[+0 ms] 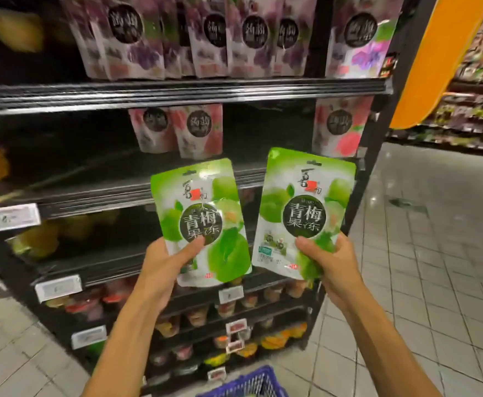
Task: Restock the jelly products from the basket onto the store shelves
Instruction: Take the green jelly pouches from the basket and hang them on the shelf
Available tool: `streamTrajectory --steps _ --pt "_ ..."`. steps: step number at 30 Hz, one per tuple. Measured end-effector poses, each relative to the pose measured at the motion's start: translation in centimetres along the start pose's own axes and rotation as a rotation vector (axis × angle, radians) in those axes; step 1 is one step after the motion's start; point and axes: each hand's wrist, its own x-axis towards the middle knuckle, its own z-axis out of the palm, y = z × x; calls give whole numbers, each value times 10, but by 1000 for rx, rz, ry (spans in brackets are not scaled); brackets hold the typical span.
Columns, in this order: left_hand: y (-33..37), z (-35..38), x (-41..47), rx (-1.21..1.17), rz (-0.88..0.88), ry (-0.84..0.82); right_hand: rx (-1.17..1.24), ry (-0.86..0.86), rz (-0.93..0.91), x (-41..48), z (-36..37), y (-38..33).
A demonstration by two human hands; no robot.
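Observation:
I hold two green plum jelly pouches upright in front of the dark store shelves. My left hand [165,262] grips the left green pouch [203,207] at its lower left corner, thumb across the front. My right hand [330,259] grips the right green pouch [306,202] at its lower right corner. The blue basket [246,382] shows at the bottom edge, below my forearms. Behind the pouches, the middle shelf [105,193] has dark bare space beside pink jelly pouches [197,130].
Purple jelly pouches [206,35] fill the top shelf. Jelly cups [226,308] line the lower shelves, with white price tags [58,287] on the shelf edges. Yellow packs sit at the far left. A tiled aisle floor [435,253] runs to the right, with an orange panel [435,58] above.

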Motion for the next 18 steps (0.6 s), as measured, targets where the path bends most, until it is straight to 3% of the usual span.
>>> streamTrajectory --steps 18 --pt "81 107 71 123 307 23 -32 -134 -198 92 -60 -93"
